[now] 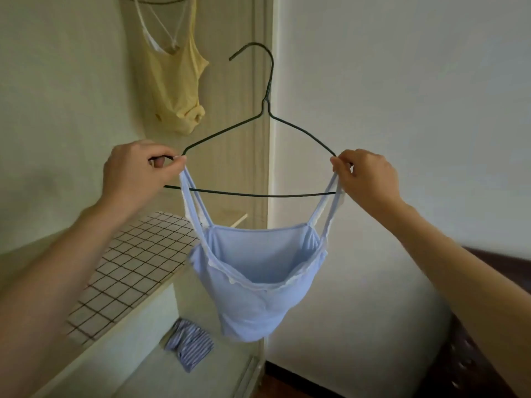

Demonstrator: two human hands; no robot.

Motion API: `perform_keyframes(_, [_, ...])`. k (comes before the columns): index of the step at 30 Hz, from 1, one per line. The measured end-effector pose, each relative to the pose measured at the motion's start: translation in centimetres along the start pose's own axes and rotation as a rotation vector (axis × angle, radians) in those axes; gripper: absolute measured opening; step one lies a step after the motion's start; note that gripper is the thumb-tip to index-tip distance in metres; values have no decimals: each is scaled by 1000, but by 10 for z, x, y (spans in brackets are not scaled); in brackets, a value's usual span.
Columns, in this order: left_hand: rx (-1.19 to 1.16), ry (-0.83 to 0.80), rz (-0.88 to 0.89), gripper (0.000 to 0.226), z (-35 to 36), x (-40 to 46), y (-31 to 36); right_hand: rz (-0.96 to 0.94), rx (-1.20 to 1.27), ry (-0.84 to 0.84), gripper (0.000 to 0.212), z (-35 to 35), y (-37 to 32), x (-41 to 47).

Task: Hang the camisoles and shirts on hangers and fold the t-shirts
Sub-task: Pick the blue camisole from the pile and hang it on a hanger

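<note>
A light blue camisole (253,285) hangs by its thin straps from a dark wire hanger (258,124) held up in front of me. My left hand (135,173) pinches the left straps against the hanger's left end. My right hand (367,176) pinches the right straps at the hanger's right end. The hanger's hook points up and left, free of any rail. A yellow camisole (172,90) hangs on another hanger at the upper left, against a pale wooden panel.
A ledge with a white grid-patterned tile top (135,262) runs along the left. Below it, a blue-and-white striped garment (188,344) lies crumpled on a lower shelf. A white wall fills the right side, with dark wooden furniture (471,354) at the lower right.
</note>
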State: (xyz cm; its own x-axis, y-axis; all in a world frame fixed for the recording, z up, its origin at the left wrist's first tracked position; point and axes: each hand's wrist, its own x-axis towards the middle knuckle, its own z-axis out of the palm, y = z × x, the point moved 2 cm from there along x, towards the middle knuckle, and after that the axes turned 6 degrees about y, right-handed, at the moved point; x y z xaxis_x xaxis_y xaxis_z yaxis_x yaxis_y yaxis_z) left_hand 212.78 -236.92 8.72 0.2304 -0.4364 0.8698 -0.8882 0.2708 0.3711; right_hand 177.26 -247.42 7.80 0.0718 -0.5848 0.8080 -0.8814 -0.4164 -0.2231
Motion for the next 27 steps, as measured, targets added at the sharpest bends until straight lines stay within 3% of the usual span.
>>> perform_keyframes(13, [271,164,13,15,36,78,-30,-312,241,112,41,125,-1,157])
perform_keyframes(17, [389,165,6,14,30,101,-36,-372,333,100,39,157,-22,194])
perform_keyframes(22, [537,186,-3,35,16,129,-48,-430,405,104,40,195,-58,234])
perform_keyframes(27, [651,221,-44,22,1,155,-68,-446,426,122,43,222,-97,262])
